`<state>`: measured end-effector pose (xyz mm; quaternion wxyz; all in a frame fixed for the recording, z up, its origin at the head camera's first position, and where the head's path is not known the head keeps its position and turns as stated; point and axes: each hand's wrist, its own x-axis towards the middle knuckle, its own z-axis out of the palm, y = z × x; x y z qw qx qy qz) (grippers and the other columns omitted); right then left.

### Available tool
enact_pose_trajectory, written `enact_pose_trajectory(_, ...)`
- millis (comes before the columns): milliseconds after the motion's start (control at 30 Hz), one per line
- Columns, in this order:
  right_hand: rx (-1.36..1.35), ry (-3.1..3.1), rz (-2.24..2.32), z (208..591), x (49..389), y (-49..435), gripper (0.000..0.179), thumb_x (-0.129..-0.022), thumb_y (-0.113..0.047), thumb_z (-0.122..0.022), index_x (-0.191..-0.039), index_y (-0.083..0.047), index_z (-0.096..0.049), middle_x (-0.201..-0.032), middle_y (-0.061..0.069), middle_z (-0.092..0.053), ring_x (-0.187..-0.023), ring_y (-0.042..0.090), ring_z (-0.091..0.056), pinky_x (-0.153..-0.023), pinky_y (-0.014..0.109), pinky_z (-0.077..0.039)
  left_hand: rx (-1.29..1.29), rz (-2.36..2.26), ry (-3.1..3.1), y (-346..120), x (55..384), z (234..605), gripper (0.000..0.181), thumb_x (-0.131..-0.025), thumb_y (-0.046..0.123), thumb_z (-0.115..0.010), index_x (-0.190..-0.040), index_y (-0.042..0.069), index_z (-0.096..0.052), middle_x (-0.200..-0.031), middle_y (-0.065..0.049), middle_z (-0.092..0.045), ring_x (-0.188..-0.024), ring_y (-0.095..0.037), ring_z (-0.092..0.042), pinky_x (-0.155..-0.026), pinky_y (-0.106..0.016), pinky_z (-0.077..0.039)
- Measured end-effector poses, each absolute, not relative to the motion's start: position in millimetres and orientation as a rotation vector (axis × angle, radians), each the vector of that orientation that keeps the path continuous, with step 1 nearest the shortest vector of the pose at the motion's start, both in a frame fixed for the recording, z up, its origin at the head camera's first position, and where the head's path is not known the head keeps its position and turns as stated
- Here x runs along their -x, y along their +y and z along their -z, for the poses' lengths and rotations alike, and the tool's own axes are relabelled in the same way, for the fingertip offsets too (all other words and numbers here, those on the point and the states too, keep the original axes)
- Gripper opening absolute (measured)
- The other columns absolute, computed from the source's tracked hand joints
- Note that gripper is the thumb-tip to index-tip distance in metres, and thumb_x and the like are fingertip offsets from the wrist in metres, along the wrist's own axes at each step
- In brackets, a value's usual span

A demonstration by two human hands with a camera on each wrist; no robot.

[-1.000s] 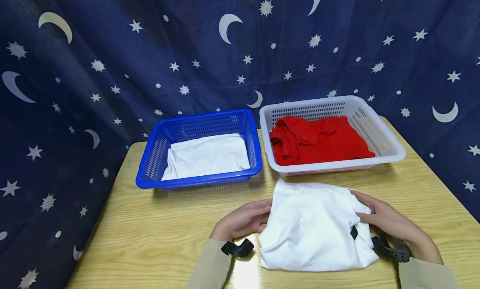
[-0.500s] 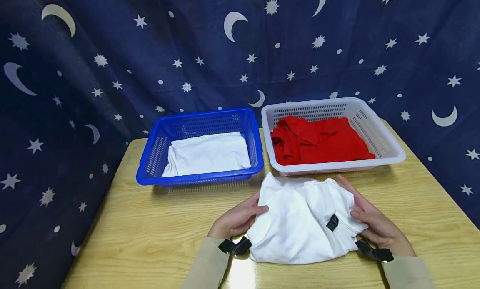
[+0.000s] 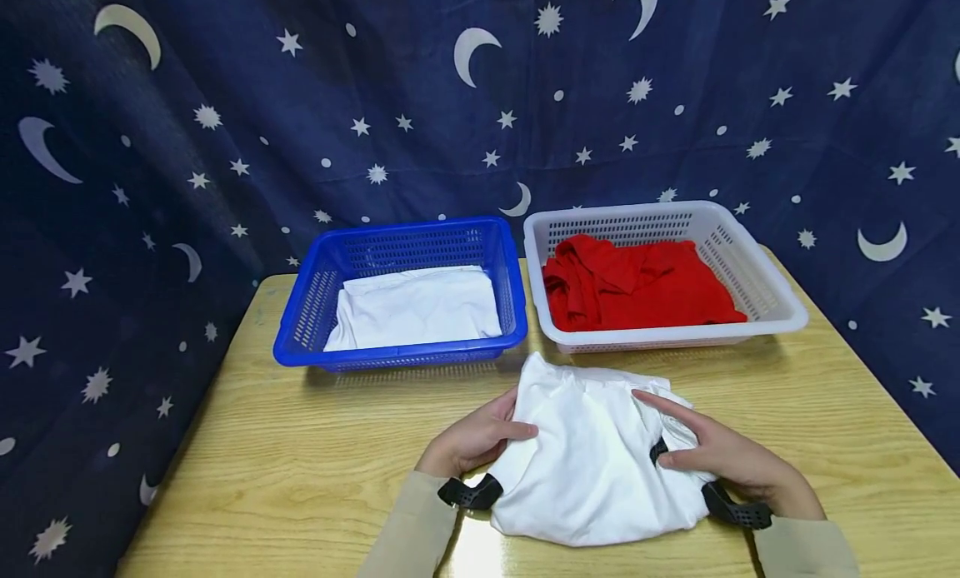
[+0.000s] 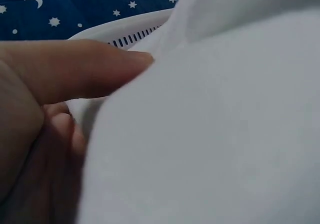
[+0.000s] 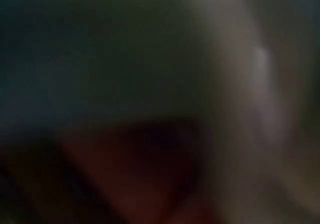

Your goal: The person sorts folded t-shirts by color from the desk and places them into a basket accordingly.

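A folded white shirt (image 3: 592,470) with a small black tag (image 3: 658,451) lies on the table before me, its surface rumpled. At its left edge my left hand (image 3: 476,436) pinches the cloth, thumb on top and the other fingers behind or beneath. The left wrist view shows that thumb (image 4: 100,66) against the white fabric close up. My right hand (image 3: 731,457) rests on the shirt's right side, forefinger stretched over the cloth and thumb beside the tag; its remaining fingers are hidden. The right wrist view is dark and blurred.
Behind the shirt stand a blue basket (image 3: 397,355) holding folded white cloth (image 3: 420,307) and a white basket (image 3: 675,336) holding red cloth (image 3: 645,286). Both sit on the wooden table (image 3: 300,461), at the foot of a dark blue star-patterned curtain (image 3: 420,103).
The shirt and both hands have shifted left. My left thumb has come onto the cloth's top. My right hand has moved inward over the right side, and its thumb now partly covers the tag.
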<state>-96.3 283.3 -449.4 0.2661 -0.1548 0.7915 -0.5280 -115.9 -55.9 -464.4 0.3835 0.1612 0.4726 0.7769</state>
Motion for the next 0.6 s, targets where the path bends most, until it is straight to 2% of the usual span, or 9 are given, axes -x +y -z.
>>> enact_pose_trajectory(133, 0.355, 2.105, 1.548, 456, 100, 286, 0.069, -0.082, -0.015, -0.063, -0.14, -0.031, -0.027, -0.146, 0.002, -0.016, -0.131, 0.027, -0.002, -0.093, 0.068, -0.007, -0.402, -1.976, 1.212, -56, 116, 463, 0.069, -0.086, -0.008, -0.048, -0.141, 0.023, -0.021, -0.13, -0.014, -0.041, -0.109, -0.025, -0.049, -0.082, -0.037, -0.047)
enact_pose_trajectory(200, 0.358, 2.117, 1.592, 457, 101, 288, 0.066, -0.084, -0.014, -0.06, -0.14, -0.028, -0.028, -0.146, 0.001, -0.018, -0.131, 0.02, -0.007, -0.099, 0.057, -0.014, -0.403, -1.979, 1.199, -57, 116, 463, 0.069, -0.086, -0.007, -0.047, -0.141, 0.024, -0.021, -0.13, -0.014, -0.041, -0.107, -0.025, -0.05, -0.08, -0.037, -0.048)
enact_pose_trajectory(267, 0.345, 2.064, 1.687, 458, 102, 290, 0.063, -0.087, -0.011, -0.057, -0.14, -0.024, -0.028, -0.145, 0.003, -0.02, -0.129, 0.014, -0.02, -0.099, 0.046, -0.027, -0.4, -1.981, 1.17, -57, 116, 462, 0.066, -0.088, -0.004, -0.047, -0.141, 0.025, -0.021, -0.128, -0.015, -0.043, -0.102, -0.025, -0.054, -0.075, -0.038, -0.049)
enact_pose_trajectory(367, 0.302, 1.869, 1.892, 459, 102, 295, 0.059, -0.09, -0.004, -0.049, -0.142, -0.017, -0.025, -0.14, 0.004, -0.029, -0.111, 0.013, -0.048, -0.079, 0.035, -0.048, -0.4, -1.956, 1.125, -58, 116, 460, 0.057, -0.091, 0.005, -0.047, -0.14, 0.022, -0.022, -0.121, -0.017, -0.048, -0.096, -0.027, -0.057, -0.071, -0.043, -0.05)
enact_pose_trajectory(433, 0.26, 1.71, 2.033, 459, 102, 297, 0.057, -0.091, 0.001, -0.045, -0.142, -0.014, -0.024, -0.133, 0.005, -0.038, -0.091, 0.019, -0.061, -0.066, 0.039, -0.052, -0.409, -1.912, 1.122, -57, 115, 459, 0.051, -0.092, 0.012, -0.048, -0.138, 0.016, -0.026, -0.116, -0.018, -0.052, -0.094, -0.029, -0.058, -0.07, -0.045, -0.05)
enact_pose_trajectory(500, 0.214, 1.613, 2.129, 460, 102, 298, 0.055, -0.092, 0.003, -0.041, -0.141, -0.014, -0.025, -0.125, 0.003, -0.046, -0.078, 0.024, -0.063, -0.06, 0.038, -0.052, -0.427, -1.853, 1.148, -56, 114, 458, 0.047, -0.092, 0.016, -0.049, -0.135, 0.012, -0.03, -0.113, -0.017, -0.054, -0.097, -0.03, -0.057, -0.073, -0.047, -0.048)
enact_pose_trajectory(600, 0.155, 1.584, 2.2, 459, 102, 297, 0.048, -0.093, 0.001, -0.041, -0.138, -0.016, -0.033, -0.114, 0.001, -0.055, -0.073, 0.024, -0.064, -0.057, 0.037, -0.052, -0.46, -1.744, 1.249, -52, 112, 455, 0.042, -0.091, 0.017, -0.052, -0.129, 0.01, -0.036, -0.112, -0.013, -0.056, -0.096, -0.028, -0.058, -0.072, -0.045, -0.049)
